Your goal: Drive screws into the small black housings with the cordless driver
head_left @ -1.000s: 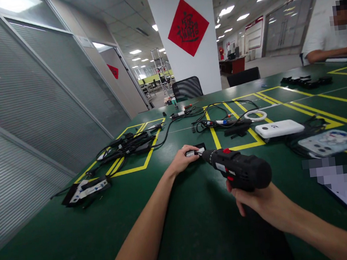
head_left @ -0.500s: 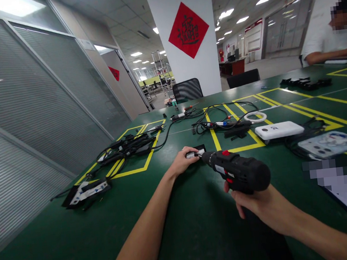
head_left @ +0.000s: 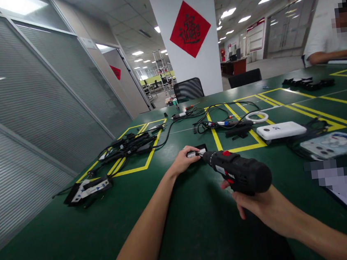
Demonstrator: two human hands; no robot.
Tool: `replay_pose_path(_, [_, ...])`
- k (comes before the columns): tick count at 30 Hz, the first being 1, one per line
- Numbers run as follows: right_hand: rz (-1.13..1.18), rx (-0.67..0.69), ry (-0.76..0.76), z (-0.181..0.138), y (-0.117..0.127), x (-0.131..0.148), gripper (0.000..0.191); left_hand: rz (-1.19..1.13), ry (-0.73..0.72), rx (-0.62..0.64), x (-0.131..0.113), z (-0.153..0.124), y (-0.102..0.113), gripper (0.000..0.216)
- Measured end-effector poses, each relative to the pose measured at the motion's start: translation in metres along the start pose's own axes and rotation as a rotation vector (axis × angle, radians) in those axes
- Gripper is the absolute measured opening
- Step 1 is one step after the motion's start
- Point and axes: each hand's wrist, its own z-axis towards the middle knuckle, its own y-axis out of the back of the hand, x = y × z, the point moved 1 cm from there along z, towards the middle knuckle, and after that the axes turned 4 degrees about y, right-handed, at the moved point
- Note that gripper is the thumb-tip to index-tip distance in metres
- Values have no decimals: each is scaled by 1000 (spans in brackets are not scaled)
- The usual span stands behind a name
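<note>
My right hand (head_left: pixel 255 204) is wrapped round the grip of a black cordless drill (head_left: pixel 240 170) with red switches. Its bit points left and reaches a small black and white part (head_left: pixel 194 154) on the green table. My left hand (head_left: pixel 184 161) is closed on that part and presses it to the tabletop, its fingers close to the drill's tip. The hand hides much of the part, so its exact kind does not show. Whether the bit touches a screw is too small to tell.
Black cables and adapters (head_left: pixel 131 144) lie in a heap at left, beyond a black and white bracket-like piece (head_left: pixel 89 189). To the right are a white power bank (head_left: pixel 280 130), a phone in a clear case (head_left: pixel 333 144) and a white ring (head_left: pixel 256 117). A person (head_left: pixel 328 45) sits at far right.
The view has shifted very slightly. Both hands, the drill and the small part keep nearly the same places; a finger of my right hand has moved slightly near the trigger.
</note>
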Motion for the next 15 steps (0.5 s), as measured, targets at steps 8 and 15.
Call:
replay_pose_path(8, [53,12,68,3,1,-4,6,-14,7,9,-1,-1,0,34])
replay_pose_path(15, [29,-18,5,-1,-1,4,24,-15,7,6,-2,-1,0,33])
